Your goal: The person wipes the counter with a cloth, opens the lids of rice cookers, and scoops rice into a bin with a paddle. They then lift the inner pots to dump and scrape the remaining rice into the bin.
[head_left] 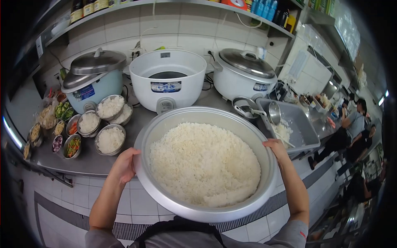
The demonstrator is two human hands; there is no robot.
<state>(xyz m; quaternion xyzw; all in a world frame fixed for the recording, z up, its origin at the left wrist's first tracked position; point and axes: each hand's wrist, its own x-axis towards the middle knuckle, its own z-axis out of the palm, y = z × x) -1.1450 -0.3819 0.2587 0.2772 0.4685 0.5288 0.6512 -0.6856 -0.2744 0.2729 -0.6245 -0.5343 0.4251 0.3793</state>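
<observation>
The lids (98,62) hide the insides of the left and right cookers, and the rice (204,161) hides the pot's (142,169) floor. Print on the middle cooker's label (166,87) is too small to read. The top edge cuts off the shelf bottles (89,7); the people (356,124) at far right are small and blurred.

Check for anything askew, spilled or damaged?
Left cooker: its upper lid looks stacked off-center on another lid, an odd double-up. Gray tub: loose rice scattered inside, possibly leftovers. No damage visible.
</observation>
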